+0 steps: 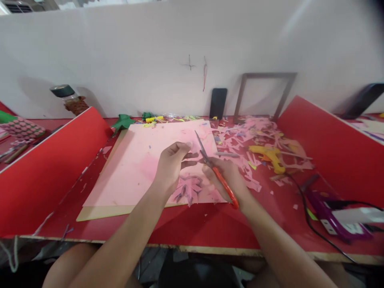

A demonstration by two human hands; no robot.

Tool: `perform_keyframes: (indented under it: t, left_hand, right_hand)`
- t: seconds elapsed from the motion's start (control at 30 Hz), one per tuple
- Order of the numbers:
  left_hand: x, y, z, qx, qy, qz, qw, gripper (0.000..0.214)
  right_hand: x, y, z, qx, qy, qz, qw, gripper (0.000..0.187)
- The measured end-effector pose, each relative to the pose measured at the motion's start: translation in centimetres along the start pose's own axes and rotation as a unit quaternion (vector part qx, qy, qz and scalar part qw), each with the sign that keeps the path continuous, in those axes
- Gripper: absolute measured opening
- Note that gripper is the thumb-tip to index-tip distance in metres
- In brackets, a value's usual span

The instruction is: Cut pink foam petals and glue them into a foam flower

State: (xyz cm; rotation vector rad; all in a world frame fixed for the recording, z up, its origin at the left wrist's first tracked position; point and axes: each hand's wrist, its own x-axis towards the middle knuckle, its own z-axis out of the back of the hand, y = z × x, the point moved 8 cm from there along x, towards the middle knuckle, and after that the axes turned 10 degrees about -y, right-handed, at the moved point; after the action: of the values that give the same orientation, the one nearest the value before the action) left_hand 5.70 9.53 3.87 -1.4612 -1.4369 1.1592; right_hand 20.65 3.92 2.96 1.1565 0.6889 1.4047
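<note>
One pair of orange-handled steel scissors (210,164) sits in the right hand (228,178), whose fingers are closed through and around the handle loops. The two blades point up toward 11 o'clock, with the tips just beside the left fingertips. The left hand (172,164) is at 9 o'clock from the scissors. Its fingers are curled, and thumb and forefinger are pinched together near the blades; whether a scrap is between them cannot be told. Both hands hover over the lower right corner of one large pale pink paper sheet (135,164), which lies on one tan cardboard backing board (99,210). One dark-lined leaf shape (189,189) marks the sheet at 6 o'clock from the left hand.

The board rests on the red work table (195,226), which is flanked by two red slanted divider panels, one at 9 o'clock (45,168) and one at 3 o'clock (330,140). A heap of pink paper offcuts (240,132), too many to count, spreads at 2 o'clock from the hands, and one yellow plastic glue gun (270,155) lies among them. Against the white back wall at 12 o'clock lean one black flat phone (218,103) and one grey rectangular frame (264,75). One crumpled green paper piece (123,121) lies at the sheet's 11 o'clock corner. One purple boxy device (330,208) with one black cable (306,208) sits at 4 o'clock.
</note>
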Motion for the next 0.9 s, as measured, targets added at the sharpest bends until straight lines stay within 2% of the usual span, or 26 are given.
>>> perform_keyframes:
  t: [0.23,0.53,0.9]
  left_hand:
    - [0.2,-0.5,0.2,0.024,-0.028,-0.038,0.999,0.036]
    - [0.1,-0.4,-0.2,0.035,-0.003,-0.039,0.999,0.035]
    - [0.9,0.3,0.4,0.054,-0.002,-0.037,0.998,0.029]
  right_hand:
    - [-0.1,-0.2,-0.3,0.034,0.016,-0.031,0.999,0.039]
    - [-0.2,-0.4,-0.5,0.041,0.018,-0.047,0.998,0.033]
    - [0.2,-1.2,-0.6,-0.047,-0.017,0.02,0.999,0.038]
